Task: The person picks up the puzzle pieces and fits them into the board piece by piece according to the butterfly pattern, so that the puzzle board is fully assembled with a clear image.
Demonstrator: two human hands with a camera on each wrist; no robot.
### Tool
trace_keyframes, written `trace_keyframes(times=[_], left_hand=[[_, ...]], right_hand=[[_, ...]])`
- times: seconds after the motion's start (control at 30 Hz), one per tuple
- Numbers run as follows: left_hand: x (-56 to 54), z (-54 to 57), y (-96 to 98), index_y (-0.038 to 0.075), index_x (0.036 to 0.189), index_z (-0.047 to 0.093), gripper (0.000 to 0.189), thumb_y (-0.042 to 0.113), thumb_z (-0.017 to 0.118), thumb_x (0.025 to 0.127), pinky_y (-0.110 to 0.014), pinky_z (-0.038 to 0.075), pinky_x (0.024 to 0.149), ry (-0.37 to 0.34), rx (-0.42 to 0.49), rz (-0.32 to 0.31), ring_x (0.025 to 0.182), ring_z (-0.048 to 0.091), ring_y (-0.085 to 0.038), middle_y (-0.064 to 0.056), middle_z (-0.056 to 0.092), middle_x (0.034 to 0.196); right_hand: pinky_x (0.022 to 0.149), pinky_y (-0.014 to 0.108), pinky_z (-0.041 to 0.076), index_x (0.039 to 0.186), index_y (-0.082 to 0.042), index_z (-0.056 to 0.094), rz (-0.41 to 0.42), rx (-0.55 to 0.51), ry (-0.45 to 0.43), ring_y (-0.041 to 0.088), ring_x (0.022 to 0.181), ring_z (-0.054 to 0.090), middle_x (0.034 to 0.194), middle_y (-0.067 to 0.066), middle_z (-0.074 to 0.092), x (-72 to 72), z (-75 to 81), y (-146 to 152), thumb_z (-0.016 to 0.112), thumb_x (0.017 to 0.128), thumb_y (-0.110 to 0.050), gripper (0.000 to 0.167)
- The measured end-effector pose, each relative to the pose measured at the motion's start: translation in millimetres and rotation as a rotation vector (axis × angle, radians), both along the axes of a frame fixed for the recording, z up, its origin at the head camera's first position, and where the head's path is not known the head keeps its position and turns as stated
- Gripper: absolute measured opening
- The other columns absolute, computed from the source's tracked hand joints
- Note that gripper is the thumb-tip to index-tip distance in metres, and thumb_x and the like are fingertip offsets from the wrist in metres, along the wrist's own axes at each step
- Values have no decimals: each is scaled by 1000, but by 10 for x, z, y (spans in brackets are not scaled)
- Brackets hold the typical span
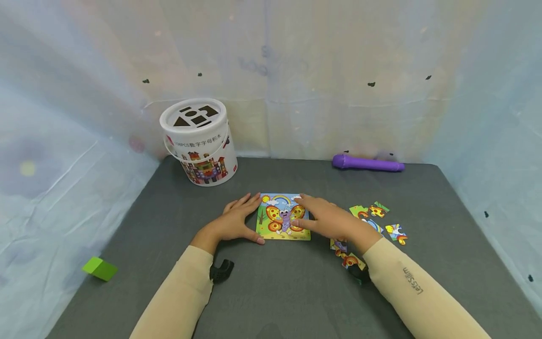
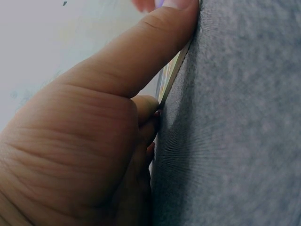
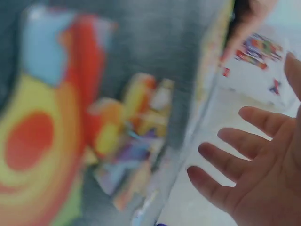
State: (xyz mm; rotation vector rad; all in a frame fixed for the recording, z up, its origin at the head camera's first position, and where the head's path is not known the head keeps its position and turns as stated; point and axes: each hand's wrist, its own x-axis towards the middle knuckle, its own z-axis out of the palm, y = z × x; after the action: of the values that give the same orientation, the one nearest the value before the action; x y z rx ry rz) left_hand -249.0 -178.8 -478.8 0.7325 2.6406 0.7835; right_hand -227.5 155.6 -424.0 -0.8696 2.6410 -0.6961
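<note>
A square butterfly picture board (image 1: 282,226) lies flat on the dark table. My left hand (image 1: 232,223) rests at its left side, fingertips at the upper left corner and thumb at the lower left one. In the left wrist view the thumb (image 2: 127,61) lies along the thin edge of the board (image 2: 171,77). My right hand (image 1: 328,217) reaches over the board's right side, its fingers straight and spread. The right wrist view shows that hand (image 3: 249,160) with fingers extended, and blurred puzzle pieces (image 3: 37,146) close by.
Loose puzzle pieces (image 1: 395,233) lie scattered to the right, with more pieces (image 1: 353,260) under the right wrist. A white lidded bucket (image 1: 205,150) stands at the back left. A purple microphone-shaped stick (image 1: 368,163) lies at the back edge. A green block (image 1: 100,269) sits at the left edge.
</note>
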Motion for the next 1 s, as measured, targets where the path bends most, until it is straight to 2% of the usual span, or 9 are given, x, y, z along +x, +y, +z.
trace_keyframes(times=[0.1,0.2,0.3,0.47,0.6,0.7,0.87,1.0], left_hand=[[-4,1,-6,20,176,21,133,65,95,75,-57,0,127,2,-1,0,166,-2,-24,5,10,181],[3,8,-4,20,176,21,133,64,96,75,-57,1,127,-2,1,2,166,-2,-23,5,10,181],[6,9,-3,21,176,21,134,64,96,75,-57,1,127,-11,1,2,166,-2,-23,7,10,181],[6,3,2,21,176,22,134,64,96,74,-57,1,127,-10,3,1,166,-2,-23,6,11,181],[12,-1,9,21,176,21,134,66,95,74,-58,1,127,-14,7,-1,166,-2,-23,6,10,181],[16,5,13,21,176,21,134,66,95,74,-58,1,127,-20,7,-3,166,-2,-22,7,10,181],[9,18,16,22,176,22,133,65,96,74,-58,1,127,-13,8,-1,166,-2,-23,6,11,181],[7,17,12,21,176,22,133,64,96,75,-58,1,127,-15,8,-1,166,-2,-23,6,11,181]], right_hand=[[121,64,31,170,-9,39,-31,-119,-35,39,157,34,173,16,35,33,118,97,57,111,-57,78],[115,64,40,168,-13,44,-73,-245,-65,36,150,46,168,11,45,65,177,218,55,114,-53,69],[109,64,46,165,-15,49,-103,-376,-80,34,142,54,163,7,51,90,173,378,51,117,-47,58],[110,65,45,162,-6,50,-104,-589,-91,41,137,58,158,15,55,122,131,675,37,122,-31,49],[104,53,53,161,-2,49,-123,-668,-71,42,132,62,154,25,56,174,38,954,23,123,-30,54],[101,42,56,160,-2,51,-153,-722,-65,40,129,64,151,27,57,211,-83,1187,19,122,-34,59],[99,34,55,157,-2,55,-195,-877,-81,31,124,66,146,20,63,219,-277,1587,19,122,-37,61],[98,31,54,156,-1,56,-244,-989,-106,23,124,66,146,16,65,205,-355,1878,21,122,-36,60]])
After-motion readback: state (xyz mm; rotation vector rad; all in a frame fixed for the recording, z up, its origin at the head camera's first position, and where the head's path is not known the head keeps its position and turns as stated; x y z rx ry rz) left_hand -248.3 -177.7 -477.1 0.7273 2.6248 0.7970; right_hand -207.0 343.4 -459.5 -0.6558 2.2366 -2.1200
